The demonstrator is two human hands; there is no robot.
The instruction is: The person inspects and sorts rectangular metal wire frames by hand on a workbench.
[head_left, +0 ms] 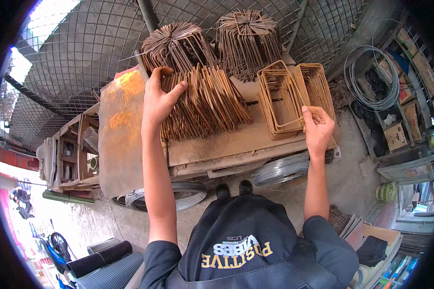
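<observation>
My left hand is at the left end of a leaning row of rusty bent-wire rebar stirrups on the wooden bench. Its thumb and fingers are apart, touching or very near the tops of the row. With thumb and fingers pressed together, my right hand pinches the corner of a rectangular rebar stirrup. That stirrup lies against a stack of rectangular stirrups at the bench's right. Beside it stands another stack of rectangular stirrups.
Two round bundles of stirrups, a left bundle and a right bundle, stand at the back against wire mesh. Wire coils lie below the bench. A stained sheet covers its left end. Another wire coil hangs right.
</observation>
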